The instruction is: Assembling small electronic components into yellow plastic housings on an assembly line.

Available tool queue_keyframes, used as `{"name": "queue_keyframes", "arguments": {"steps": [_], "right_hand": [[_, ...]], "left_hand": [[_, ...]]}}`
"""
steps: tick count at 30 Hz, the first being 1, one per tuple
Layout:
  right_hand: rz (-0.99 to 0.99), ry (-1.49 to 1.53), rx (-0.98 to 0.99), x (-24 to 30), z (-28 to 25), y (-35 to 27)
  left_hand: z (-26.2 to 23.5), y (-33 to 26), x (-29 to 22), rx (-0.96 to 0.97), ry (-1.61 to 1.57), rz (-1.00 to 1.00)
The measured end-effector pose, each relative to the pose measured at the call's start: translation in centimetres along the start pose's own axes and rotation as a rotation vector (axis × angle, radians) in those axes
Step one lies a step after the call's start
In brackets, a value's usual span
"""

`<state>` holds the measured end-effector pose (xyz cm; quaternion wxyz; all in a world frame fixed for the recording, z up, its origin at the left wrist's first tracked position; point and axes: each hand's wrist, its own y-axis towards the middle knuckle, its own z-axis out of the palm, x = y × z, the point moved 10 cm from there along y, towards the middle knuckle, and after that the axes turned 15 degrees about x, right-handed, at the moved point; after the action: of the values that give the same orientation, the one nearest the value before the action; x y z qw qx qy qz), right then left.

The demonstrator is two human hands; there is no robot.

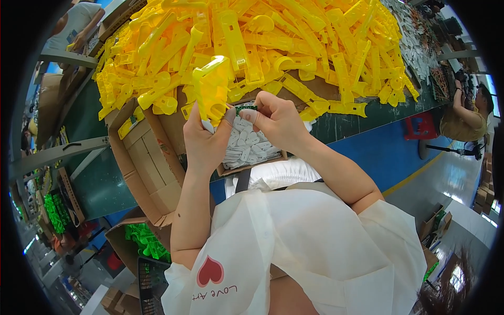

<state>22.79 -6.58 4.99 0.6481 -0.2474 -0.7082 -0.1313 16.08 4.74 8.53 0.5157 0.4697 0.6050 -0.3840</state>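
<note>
A translucent yellow plastic housing [211, 84] stands tilted up in my left hand [205, 146], which is closed round its lower end. My right hand [282, 125] pinches a small green circuit board [244, 109] between thumb and fingers, close beside the housing. Pale covers wrap both thumb tips. Below the hands, a small cardboard box [273, 160] holds many white plastic pieces [249, 144]. The housing's inside and part of the board are hidden by my fingers.
A big heap of yellow plastic housings [299, 39] covers the green table [362, 123]. An open cardboard box [152, 168] lies left of my forearm, with green parts [147, 241] below it. White pieces and wires [412, 42] lie far right. Other people [467, 113] sit beyond.
</note>
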Motion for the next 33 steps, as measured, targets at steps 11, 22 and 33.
{"name": "queue_keyframes", "arguments": {"steps": [11, 22, 33], "right_hand": [[0.208, 0.238, 0.208, 1.5, 3.5, -1.7], [0.044, 0.099, 0.144, 0.3, 4.5, -0.8], [0.035, -0.12, 0.052, 1.1, 2.7, -0.1]], "left_hand": [[1.9, -0.9, 6.2, 0.153, -0.871, -0.202], [1.7, -1.5, 6.0, 0.097, -0.375, -0.181], [3.9, -3.2, 6.2, 0.281, -1.093, -0.208]]}}
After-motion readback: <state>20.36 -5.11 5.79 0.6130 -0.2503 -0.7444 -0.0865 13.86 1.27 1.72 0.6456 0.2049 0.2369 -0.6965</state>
